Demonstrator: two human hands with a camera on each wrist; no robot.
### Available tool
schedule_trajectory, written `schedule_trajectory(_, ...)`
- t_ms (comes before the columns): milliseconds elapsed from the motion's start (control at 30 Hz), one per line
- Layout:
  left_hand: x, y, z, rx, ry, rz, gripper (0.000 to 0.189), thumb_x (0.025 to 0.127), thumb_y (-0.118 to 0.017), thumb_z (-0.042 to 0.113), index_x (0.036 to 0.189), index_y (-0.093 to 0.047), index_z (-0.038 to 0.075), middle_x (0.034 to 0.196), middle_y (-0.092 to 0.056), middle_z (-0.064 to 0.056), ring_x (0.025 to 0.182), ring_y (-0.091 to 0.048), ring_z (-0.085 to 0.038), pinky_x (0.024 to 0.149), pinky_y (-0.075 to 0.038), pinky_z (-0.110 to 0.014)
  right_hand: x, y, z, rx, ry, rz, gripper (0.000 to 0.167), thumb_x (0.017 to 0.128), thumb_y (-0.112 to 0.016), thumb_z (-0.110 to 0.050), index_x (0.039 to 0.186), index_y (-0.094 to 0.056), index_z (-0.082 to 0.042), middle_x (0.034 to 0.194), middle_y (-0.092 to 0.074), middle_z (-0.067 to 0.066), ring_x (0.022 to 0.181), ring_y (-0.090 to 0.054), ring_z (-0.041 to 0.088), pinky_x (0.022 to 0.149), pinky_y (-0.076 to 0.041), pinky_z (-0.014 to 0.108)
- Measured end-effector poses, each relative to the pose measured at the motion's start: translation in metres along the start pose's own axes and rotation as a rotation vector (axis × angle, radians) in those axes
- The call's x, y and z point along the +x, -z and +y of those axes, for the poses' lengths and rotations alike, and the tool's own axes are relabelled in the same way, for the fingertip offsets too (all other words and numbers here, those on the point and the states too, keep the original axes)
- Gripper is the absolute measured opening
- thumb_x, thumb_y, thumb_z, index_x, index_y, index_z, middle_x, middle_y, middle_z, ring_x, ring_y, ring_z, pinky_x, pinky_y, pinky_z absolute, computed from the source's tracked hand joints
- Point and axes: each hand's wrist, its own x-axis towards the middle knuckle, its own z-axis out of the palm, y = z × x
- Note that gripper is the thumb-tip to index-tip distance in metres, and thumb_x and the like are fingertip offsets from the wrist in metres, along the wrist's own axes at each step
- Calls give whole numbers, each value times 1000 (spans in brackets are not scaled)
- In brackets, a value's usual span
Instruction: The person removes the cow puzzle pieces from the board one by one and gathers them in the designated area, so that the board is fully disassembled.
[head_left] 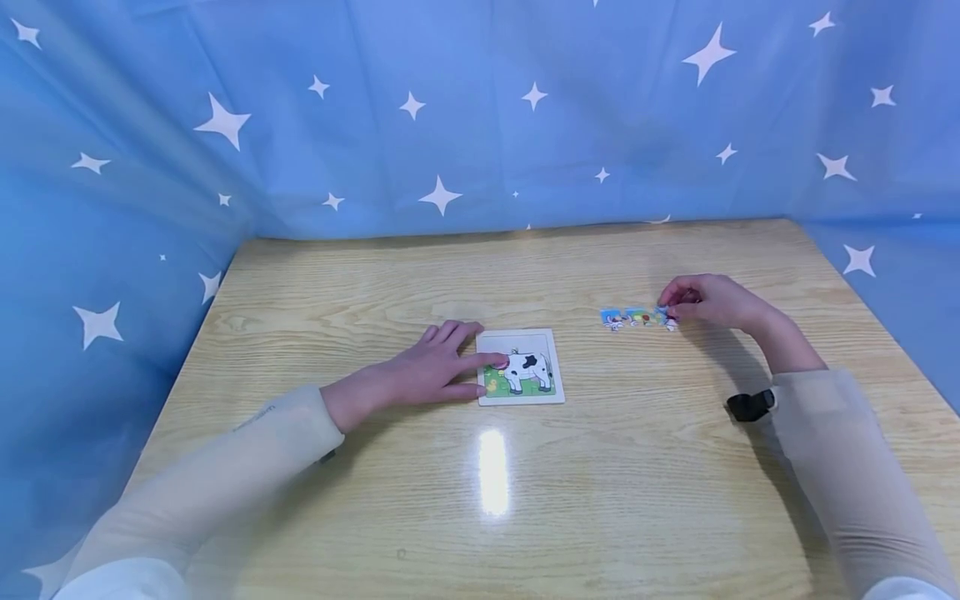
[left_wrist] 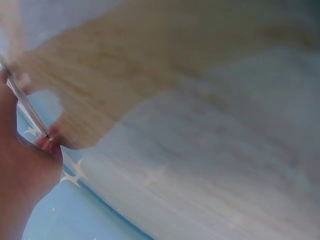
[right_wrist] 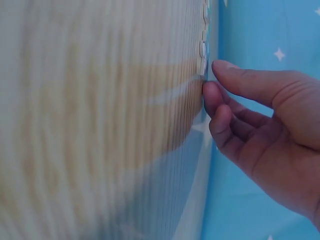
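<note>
A square picture puzzle board with a white border lies on the table, showing a black-and-white cow on green. Spread across its left side is my left hand; the index finger reaches onto the cow's head, and the thumb lies at the lower left corner. In the left wrist view the board's thin edge runs beside that hand. To the right, a short row of colourful jigsaw pieces lies on the table. My right hand is at the row's right end, thumb and fingertips right by the last piece, with a gap between thumb and index finger.
The wooden table carries a bright light reflection in front of the board. A blue cloth with white stars hangs behind the table and along its sides. A black strap piece hangs at the right wrist.
</note>
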Motion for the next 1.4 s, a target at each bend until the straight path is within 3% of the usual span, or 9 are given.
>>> schedule_trajectory(200,3,2,-1,17,4,-9,63,115,-59,48,172,-42,29,175,-26,-24,160,-26,-42,123,-31,-70,-1,-1,-3,-49,7,55,14,109,-65,0,120,-71,5,109,-75,13,94,-65,21,78,-50,31)
schedule_trajectory(367,3,3,-2,13,6,19,71,114,-61,47,174,-36,22,173,-30,-24,158,-29,-41,122,-34,-66,0,-3,-10,-96,30,100,14,109,-68,-4,118,-73,4,107,-75,13,93,-60,21,80,-47,33)
schedule_trajectory(833,2,1,0,-15,45,15,84,113,-61,49,175,-26,6,174,-31,-21,159,-29,-40,126,-28,-62,1,-21,-37,-48,81,37,11,109,-68,-4,116,-73,3,98,-73,6,84,-59,17,71,-48,31)
schedule_trajectory(1100,3,2,0,-22,71,-14,89,113,-59,53,176,-22,2,178,-26,-21,163,-23,-39,130,-22,-62,5,-31,-51,-43,150,-1,8,108,-71,-5,113,-75,-1,106,-77,4,95,-63,18,84,-52,33)
schedule_trajectory(1400,3,0,-2,-16,55,0,85,113,-60,51,174,-28,1,175,-28,-22,161,-25,-41,127,-26,-63,8,-41,-70,-37,213,-16,5,107,-73,-8,109,-76,-4,101,-75,-1,89,-61,18,80,-50,34)
